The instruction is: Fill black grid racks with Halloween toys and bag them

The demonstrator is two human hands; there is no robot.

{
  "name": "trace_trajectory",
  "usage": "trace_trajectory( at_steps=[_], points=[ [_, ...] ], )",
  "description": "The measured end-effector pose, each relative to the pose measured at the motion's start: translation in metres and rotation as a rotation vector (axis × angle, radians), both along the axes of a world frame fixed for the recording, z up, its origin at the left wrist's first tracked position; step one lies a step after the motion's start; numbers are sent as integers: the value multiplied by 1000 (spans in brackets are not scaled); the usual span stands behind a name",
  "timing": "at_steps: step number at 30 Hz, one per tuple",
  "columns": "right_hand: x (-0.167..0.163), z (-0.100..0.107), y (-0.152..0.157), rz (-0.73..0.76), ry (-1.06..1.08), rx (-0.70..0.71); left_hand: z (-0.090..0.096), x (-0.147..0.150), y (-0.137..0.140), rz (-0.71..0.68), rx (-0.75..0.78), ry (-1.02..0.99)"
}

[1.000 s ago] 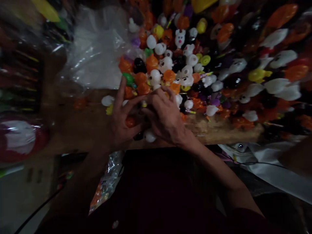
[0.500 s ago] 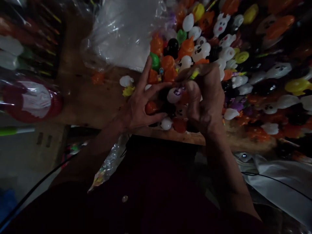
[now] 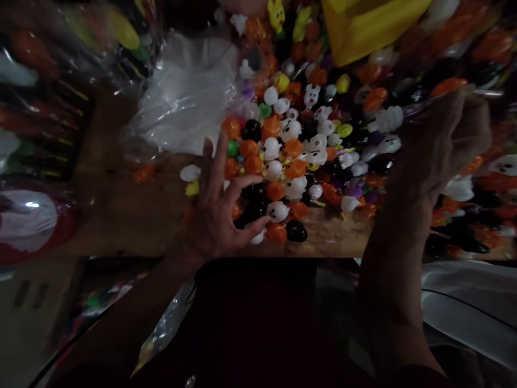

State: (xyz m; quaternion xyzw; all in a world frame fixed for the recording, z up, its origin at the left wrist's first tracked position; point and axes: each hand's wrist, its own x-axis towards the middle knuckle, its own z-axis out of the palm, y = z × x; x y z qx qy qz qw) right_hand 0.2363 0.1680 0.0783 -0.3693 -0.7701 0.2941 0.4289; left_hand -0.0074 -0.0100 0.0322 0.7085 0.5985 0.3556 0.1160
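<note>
Two hands part over a counter crowded with toy figures

The wooden counter [image 3: 335, 240] runs across the room in front of the person, dim and worn. A broad spread of toy figures [image 3: 317, 148], mostly orange, white and black, covers its middle and right. On the left, toward the far side, lies a clear plastic bag [image 3: 186, 91], creased and shiny. A bright yellow thing [image 3: 367, 29] sits at the far edge of my view, right of the middle. A red container [image 3: 64, 215] with a white label stands at the left.

The right hand [image 3: 456, 126] is stretched out over the right part of the spread, its fingers bent; I cannot tell whether they are closed on anything. The left hand [image 3: 216, 218] is at the near left end of the figures, thumb and forefinger spread apart, with dark figures [image 3: 252, 207] between them. Its thumb tip is at the edge of a white figure [image 3: 278, 211] with a drawn face; contact is hard to judge. A black figure [image 3: 297, 230] lies near the counter's front edge, right beside an orange figure [image 3: 277, 233]. Just past the left hand's raised fingers sits a green figure [image 3: 232, 149].
</note>
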Motion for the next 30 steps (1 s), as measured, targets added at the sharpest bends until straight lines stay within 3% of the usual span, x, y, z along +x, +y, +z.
trace_trajectory(
  at_steps=[4, 10, 13, 17, 22, 26, 30],
  points=[
    [18, -3, -6, -141, 36, 28, -10, 5, 4, 26, -65, -44],
    [44, -62, 4, -435, 318, -17, -16, 3, 7, 24, -81, -105],
    [47, -75, 10, -408, 332, -34, -15, 4, 6, 12, -90, -102],
    [42, -63, 4, -330, 325, -19, -16, 3, 7, -19, -92, -107],
    [23, -44, -28, -346, 512, -162, -13, -6, 6, -76, -43, -101],
    [14, -50, -48, -339, 619, -244, -12, -26, -2, -142, -51, -142],
    [17, -56, -58, -345, 531, -271, -8, -37, -15, -7, -9, -252]
  ],
)
